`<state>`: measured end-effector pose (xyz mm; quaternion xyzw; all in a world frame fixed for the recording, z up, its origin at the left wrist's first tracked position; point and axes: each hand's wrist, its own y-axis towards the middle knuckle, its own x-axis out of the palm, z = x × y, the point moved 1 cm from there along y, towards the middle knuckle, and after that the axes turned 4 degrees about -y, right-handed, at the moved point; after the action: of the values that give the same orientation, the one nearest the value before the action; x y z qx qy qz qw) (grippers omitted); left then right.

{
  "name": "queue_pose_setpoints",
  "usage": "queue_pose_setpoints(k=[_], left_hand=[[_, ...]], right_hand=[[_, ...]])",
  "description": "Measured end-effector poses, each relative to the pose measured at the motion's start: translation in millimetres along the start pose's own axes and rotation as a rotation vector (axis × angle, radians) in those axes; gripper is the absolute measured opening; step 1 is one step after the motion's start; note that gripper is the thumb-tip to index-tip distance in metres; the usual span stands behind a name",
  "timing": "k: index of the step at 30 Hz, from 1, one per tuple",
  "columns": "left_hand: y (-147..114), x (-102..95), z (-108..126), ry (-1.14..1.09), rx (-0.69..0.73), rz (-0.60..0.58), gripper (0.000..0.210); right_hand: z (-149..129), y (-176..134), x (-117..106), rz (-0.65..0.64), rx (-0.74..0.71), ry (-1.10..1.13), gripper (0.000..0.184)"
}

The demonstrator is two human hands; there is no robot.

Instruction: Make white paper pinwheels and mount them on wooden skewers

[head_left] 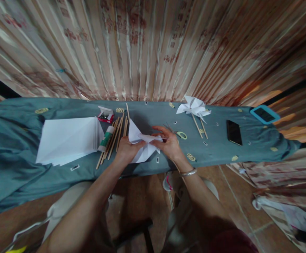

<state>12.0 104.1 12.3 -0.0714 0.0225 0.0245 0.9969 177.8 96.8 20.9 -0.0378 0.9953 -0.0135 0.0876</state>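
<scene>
A white sheet of thin folded paper (pixel 143 155), its points turned in toward the middle, lies between the two hands over the near edge of the dark teal patterned cloth (pixel 216 153). The left hand (pixel 128 149) grips its left side, thumb pressed flat near the centre; the right hand (pixel 170 143) pinches the right side, thumb also on the paper, forefinger stretched out past it. The fingers beneath are hidden, and whether the right hand holds anything small besides is too fine to tell.

The step looks like keeping the folded points gathered at the centre. To do it well, let the left thumb bear the hold, bring each point exactly over the middle, and leave the bends rounded rather than creased.

Just left of the grip lie slim pale wooden sticks (pixel 119 137), a green-and-white cylindrical tube (pixel 106 138) and, farther off, a small red-and-white cardboard box (pixel 106 114). Right of and beyond it, two white paper pinwheels (pixel 192 105) on sticks make a handy pattern for the curve.
</scene>
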Motion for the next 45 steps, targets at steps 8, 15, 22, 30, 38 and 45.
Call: queue_pose_setpoints(k=[8,15,22,30,38,45], left_hand=[[5,-2.8,-11,0.026,0.011,0.014,0.034],[5,-2.9,-9,0.034,0.015,0.012,0.030],[4,-2.7,-6,-0.029,0.002,-0.002,0.033],[1,-1.0,2,-0.067,-0.009,0.010,0.033],[2,-0.3,3,-0.065,-0.002,0.010,0.029],[1,-1.4,5,-0.034,-0.010,0.013,0.023]], right_hand=[[1,1,1,-0.001,-0.025,-0.024,0.054],[4,3,0,-0.020,-0.043,0.002,0.053],[5,3,-2,-0.041,-0.022,-0.003,0.052],[8,6,1,-0.018,-0.008,0.028,0.046],[8,6,4,0.022,0.027,0.060,0.040],[7,6,4,0.011,0.018,0.093,0.039]])
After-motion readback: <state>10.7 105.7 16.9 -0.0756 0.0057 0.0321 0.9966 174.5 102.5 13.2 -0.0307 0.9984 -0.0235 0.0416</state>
